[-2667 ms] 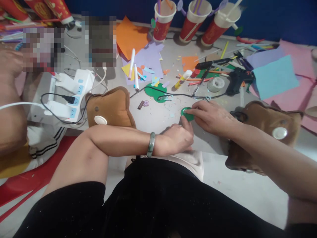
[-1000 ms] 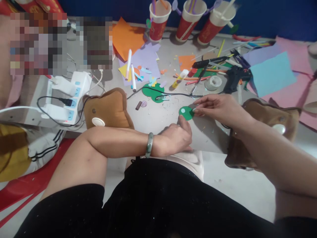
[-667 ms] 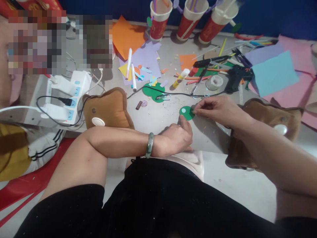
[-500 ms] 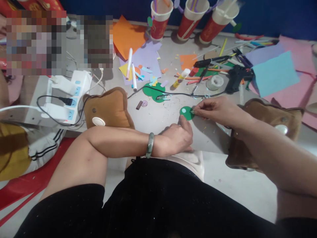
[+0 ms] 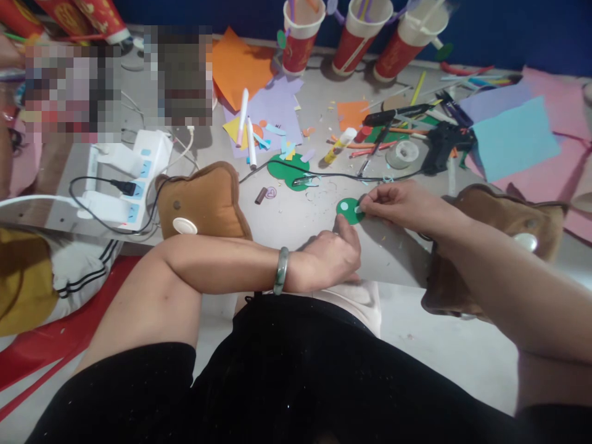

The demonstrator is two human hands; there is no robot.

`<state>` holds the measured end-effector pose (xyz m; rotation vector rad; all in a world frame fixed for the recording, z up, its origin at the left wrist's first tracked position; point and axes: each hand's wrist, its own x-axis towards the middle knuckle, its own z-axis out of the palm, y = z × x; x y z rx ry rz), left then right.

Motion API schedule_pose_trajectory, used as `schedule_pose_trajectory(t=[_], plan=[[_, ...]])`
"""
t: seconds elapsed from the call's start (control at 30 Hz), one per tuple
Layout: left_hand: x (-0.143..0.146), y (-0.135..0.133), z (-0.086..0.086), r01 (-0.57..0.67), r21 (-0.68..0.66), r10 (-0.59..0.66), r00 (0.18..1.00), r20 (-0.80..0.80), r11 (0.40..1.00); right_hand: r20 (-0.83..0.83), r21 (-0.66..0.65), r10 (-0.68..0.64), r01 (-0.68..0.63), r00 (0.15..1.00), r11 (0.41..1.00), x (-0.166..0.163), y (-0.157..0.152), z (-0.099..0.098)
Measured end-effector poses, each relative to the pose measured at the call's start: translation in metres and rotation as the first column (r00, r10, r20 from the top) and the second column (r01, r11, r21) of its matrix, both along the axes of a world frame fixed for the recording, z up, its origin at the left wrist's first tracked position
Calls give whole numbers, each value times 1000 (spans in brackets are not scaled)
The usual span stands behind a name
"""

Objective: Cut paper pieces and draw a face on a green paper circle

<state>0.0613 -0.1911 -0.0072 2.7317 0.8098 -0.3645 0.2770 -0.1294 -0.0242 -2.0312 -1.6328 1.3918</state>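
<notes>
Green paper disc [image 5: 348,213] lies flat on the worktop [image 5: 296,222], bearing 1 pale dot. The left hand [image 5: 330,258], fingers curled, pins its near edge, seemingly to steady it. The right hand [image 5: 402,206] fingers pinch closed at its right rim.

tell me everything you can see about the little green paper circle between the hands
The small green paper circle lies flat on the grey tabletop, near the front edge. It looks like thin card cut round, with one small pale dot on its upper left. The right hand pinches its right edge with its fingertips, where a second pale speck shows. The left hand is curled just below it, one fingertip at its lower edge. A black cable runs behind it, apart.
</notes>
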Motion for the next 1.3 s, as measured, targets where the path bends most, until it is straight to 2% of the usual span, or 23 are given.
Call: schedule_pose_trajectory(t=[0.17, 0.4, 0.87, 1.1, 1.17, 1.2, 1.23, 1.3], plan=[[0, -1, -2, 3, 10, -3, 1000, -2, 1000, 52, 32, -19, 17, 998, 999, -5, -2, 1], [-1, -2, -3, 2, 26, -2, 1000, -10, 1000, 4, 77, -21, 21, 1000, 997, -4, -4, -3], [-1, -1, 0, 21, 33, -21, 1000, -7, 999, 11, 172, -23, 21, 1000, 985, -11, -7, -5], [0, 0, 0, 36, 58, -33, 999, -43, 998, 38, 215, -81, 71, 996, 974, -14, -16, 1], [0, 0, -1, 36, 60, -34, 999, -36, 998, 73, 320, -57, 31, 996, 947, -11, -24, 3], [0, 0, -2, 35, 60, -33, 999, -29, 998, 118, 387, -15, -32, 993, 922, -9, -28, 4], [0, 0, -2, 35, 56, -34, 999, -23, 998, 184, 451, 42, -122, 982, 884, -6, -33, 4], [-1, 1, -2, 41, 44, -40, 999, -19, 998, 360, 539, 172, -354, 917, 764, -1, -42, 2]])
